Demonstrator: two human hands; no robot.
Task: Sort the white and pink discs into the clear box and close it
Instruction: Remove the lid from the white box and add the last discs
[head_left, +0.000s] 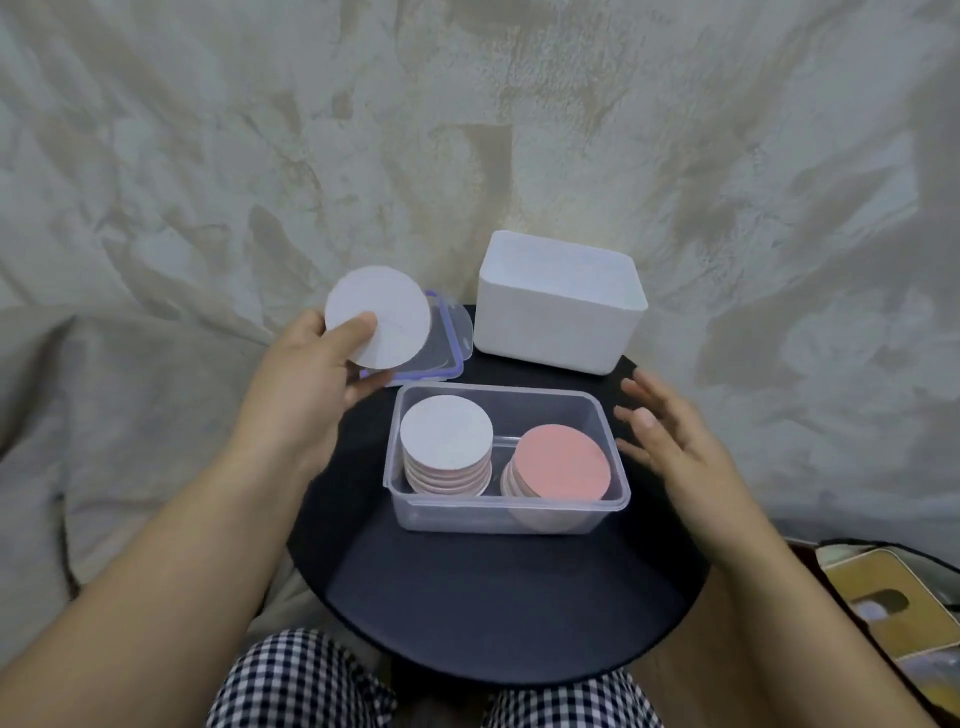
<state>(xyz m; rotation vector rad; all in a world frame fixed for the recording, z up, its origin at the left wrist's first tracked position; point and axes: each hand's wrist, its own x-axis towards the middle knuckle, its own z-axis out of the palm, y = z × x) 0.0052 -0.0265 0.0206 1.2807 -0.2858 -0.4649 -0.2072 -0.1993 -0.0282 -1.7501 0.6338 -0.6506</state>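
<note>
White thin round disc pinched in left hand; right hand slack, empty.
Careless drop may topple boxed white-topped stack.

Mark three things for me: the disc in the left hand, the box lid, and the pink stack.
white disc (392, 304), head view, middle of its flat face.
lid (448, 340), head view, clear panel showing right of the disc.
pink stack (563, 462), head view, centre of the top disc.

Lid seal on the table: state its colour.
The lid has a purple seal, clearest in the head view.
</note>
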